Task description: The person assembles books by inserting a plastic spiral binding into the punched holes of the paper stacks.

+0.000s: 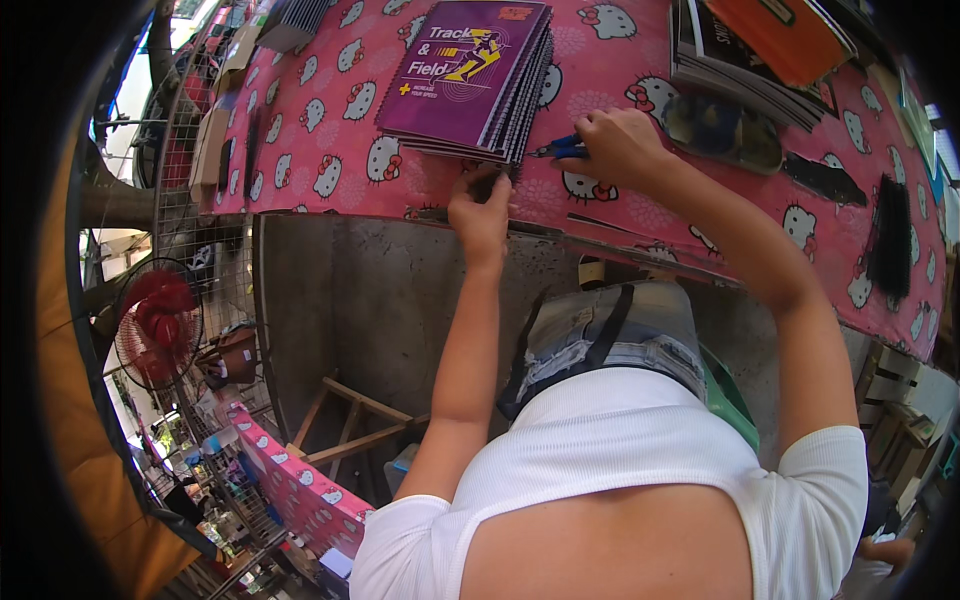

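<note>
A stack of spiral notebooks (pixel 437 95) with a purple cover on top lies on the pink table, black coils along its right side. At the stack's near right corner, my left hand (pixel 480 215) is closed with thumb and fingers around the end of a notebook's coil; the exact grip is partly hidden. My right hand (pixel 622 148) is closed around small blue-handled pliers (pixel 568 147). Their metal tip points left, close to the coils of the stack.
The table's cartoon-cat cover (pixel 325 175) is torn along the near edge. More notebooks (pixel 745 65) under an orange one, a dark translucent case (pixel 722 132) and a bunch of black coils (pixel 888 240) lie right. A red fan (pixel 160 320) stands left, a wooden frame (pixel 350 425) below.
</note>
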`<control>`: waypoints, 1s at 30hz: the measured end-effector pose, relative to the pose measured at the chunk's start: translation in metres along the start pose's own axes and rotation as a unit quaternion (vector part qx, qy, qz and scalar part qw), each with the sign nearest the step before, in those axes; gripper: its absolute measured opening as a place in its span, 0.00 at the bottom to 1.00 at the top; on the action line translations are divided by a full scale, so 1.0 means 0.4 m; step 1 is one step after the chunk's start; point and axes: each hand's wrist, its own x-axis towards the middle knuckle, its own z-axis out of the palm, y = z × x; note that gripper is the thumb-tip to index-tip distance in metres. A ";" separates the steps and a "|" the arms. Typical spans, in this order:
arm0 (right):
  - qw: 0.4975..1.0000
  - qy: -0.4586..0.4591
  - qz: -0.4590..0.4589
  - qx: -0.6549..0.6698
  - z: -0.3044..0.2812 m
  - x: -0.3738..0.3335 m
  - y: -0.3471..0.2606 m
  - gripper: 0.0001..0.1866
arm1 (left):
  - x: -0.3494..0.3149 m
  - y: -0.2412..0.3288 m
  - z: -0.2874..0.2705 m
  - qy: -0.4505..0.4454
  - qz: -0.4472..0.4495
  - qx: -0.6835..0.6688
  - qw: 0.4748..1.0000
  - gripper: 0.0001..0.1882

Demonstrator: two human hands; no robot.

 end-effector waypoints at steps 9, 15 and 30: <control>0.986 -0.161 0.030 0.013 -0.009 0.028 -0.037 0.29 | 0.012 -0.011 0.014 0.010 0.013 0.012 1.000 0.17; 0.956 0.241 -0.138 -0.088 0.040 0.009 0.024 0.28 | 0.010 0.001 0.021 -0.009 -0.002 0.023 1.000 0.16; 0.984 0.098 -0.119 -0.084 0.055 0.019 -0.007 0.27 | 0.036 -0.059 -0.009 0.003 0.094 0.211 0.973 0.18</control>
